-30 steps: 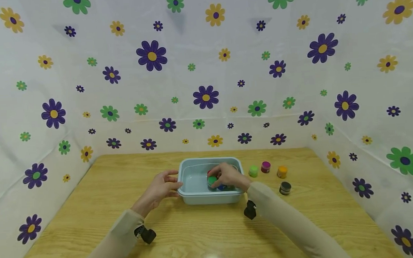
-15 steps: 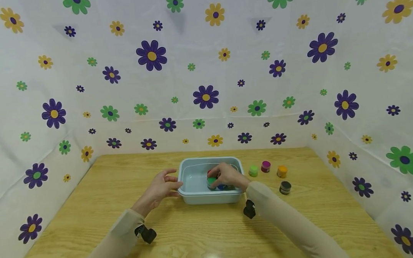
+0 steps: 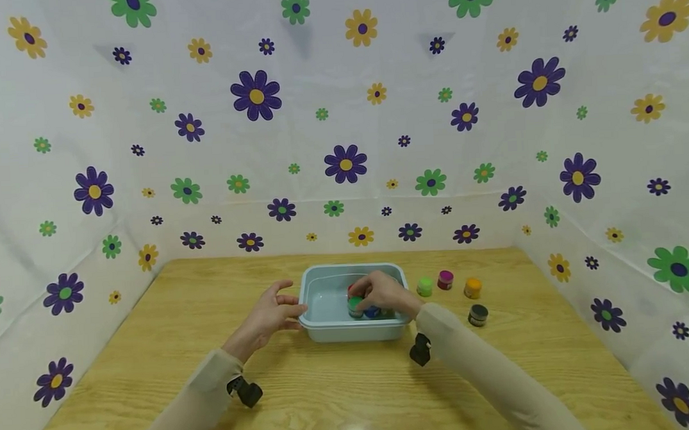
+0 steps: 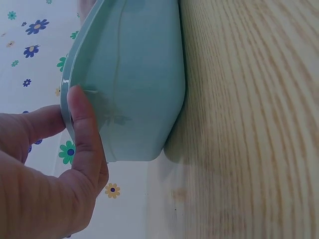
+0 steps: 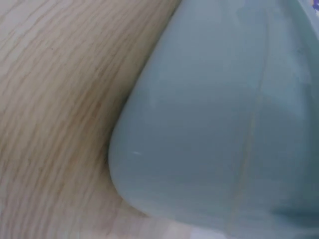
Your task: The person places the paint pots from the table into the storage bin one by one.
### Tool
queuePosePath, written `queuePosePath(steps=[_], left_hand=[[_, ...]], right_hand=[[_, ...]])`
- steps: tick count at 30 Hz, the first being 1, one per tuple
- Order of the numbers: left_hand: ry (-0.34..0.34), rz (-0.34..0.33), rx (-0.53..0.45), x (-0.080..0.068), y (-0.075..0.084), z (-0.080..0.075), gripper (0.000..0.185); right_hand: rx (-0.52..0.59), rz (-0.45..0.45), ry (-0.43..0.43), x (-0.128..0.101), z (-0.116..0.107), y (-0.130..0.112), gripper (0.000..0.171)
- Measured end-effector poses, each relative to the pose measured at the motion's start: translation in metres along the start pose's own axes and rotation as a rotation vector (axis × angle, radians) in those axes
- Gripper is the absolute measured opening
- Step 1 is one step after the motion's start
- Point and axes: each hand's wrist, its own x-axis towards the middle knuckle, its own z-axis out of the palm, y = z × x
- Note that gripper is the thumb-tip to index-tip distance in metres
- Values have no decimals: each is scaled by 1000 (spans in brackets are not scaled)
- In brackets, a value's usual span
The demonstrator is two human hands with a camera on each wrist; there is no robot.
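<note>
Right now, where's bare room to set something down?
Free: wooden tabletop left of left hand and between beige sleeves; left half of pale blue plastic tub. Crowded: its right half, with right hand, small round green jar and others; right of it, four coloured jars.

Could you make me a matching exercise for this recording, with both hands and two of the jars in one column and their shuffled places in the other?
Column one:
1. Left hand
2. Right hand
3. Black jar
4. Light green jar

Column two:
A. On the table, nearest the person of the four jars outside the tub
B. Inside the tub, at the green-lidded jar
C. On the table, closest to the tub of the jars outside it
D. At the tub's left end, on its rim

Right pairs: 1-D, 2-B, 3-A, 4-C
</note>
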Motion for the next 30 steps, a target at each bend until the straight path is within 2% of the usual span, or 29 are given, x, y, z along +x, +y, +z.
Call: queuePosePath(steps=[9,16,23,30], left_hand=[[2,2,10,-2,1,1,77],[-3,3,9,0,1,1,74],[-7,6,10,-1,4,1,73],[-14,0,3,-3,2,1,74]], right_hand=[[132,6,-4,-6,-21,1,27],[242,-25,-64,-17,-36,3,32],[308,-36,-92,-27,-50,10,38],[374,-25,-60,-38,-59,21,35]])
